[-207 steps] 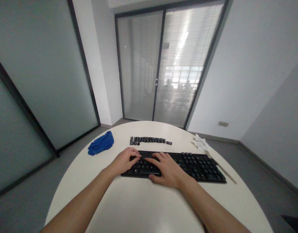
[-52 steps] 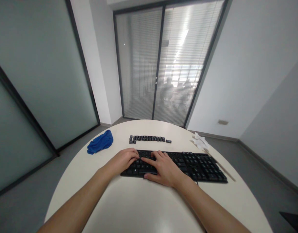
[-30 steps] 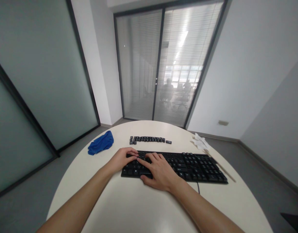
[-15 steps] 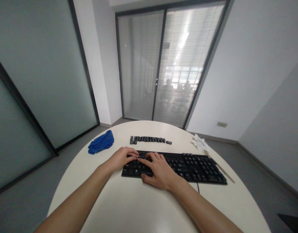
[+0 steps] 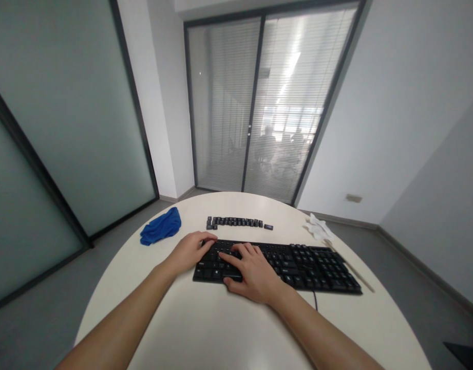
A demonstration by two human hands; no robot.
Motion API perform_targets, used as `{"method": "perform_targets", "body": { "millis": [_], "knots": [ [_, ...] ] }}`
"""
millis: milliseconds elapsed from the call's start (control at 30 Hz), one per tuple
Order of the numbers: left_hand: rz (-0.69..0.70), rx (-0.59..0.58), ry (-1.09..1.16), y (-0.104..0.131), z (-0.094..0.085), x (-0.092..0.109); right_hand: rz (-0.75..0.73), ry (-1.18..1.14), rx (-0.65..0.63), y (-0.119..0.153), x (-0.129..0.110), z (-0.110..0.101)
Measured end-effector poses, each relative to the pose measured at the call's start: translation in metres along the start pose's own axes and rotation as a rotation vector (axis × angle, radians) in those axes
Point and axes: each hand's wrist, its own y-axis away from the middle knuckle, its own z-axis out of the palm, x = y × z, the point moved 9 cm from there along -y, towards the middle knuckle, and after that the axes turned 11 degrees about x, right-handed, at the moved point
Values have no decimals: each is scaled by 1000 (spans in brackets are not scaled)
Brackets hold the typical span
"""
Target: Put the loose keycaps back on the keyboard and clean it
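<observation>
At the near side of the white counter [image 5: 205,329], a thin cable [image 5: 315,302] comes out from the keyboard [image 5: 317,267]. The keyboard lies just ahead of the person, its long axis running left to right, the right end slightly closer in. The right hand [image 5: 255,275] is over its left-middle part, fingers spread, index finger reaching left across the keys, thumb at the near edge. The left hand [image 5: 188,252] is at the left end, fingers bent and close together; whether they pinch anything, I cannot tell. A thin stick [image 5: 357,273] slants beside the right end, reaching a crumpled white cloth [image 5: 318,227]. Beyond the keyboard, loose keys [image 5: 240,222] form a row roughly along it, left of a longer key [image 5: 268,226]; a blue cloth [image 5: 161,227] lies farther left.
</observation>
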Motion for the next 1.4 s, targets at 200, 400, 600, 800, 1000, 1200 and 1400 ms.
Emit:
{"method": "perform_targets", "body": {
  "millis": [200,400,600,800,1000,1200,1400],
  "knots": [
    [-2,141,-169,-11,-5,-19,-14,10,0,2,0,-2],
    [15,74,-355,-34,7,-22,-20,10,15,4,0,-4],
    [124,-22,-400,-56,20,-13,-24,-2,25,5,0,-6],
    [152,-57,-470,-67,29,-7,-28,1,21,5,1,-7],
    [139,-59,-481,-71,35,-8,-24,13,15,5,1,-7],
    [128,2,-412,-62,28,5,-20,2,14,4,1,-8],
    [70,167,-76,-34,7,19,-17,-10,20,4,1,-8]
  ]
}}
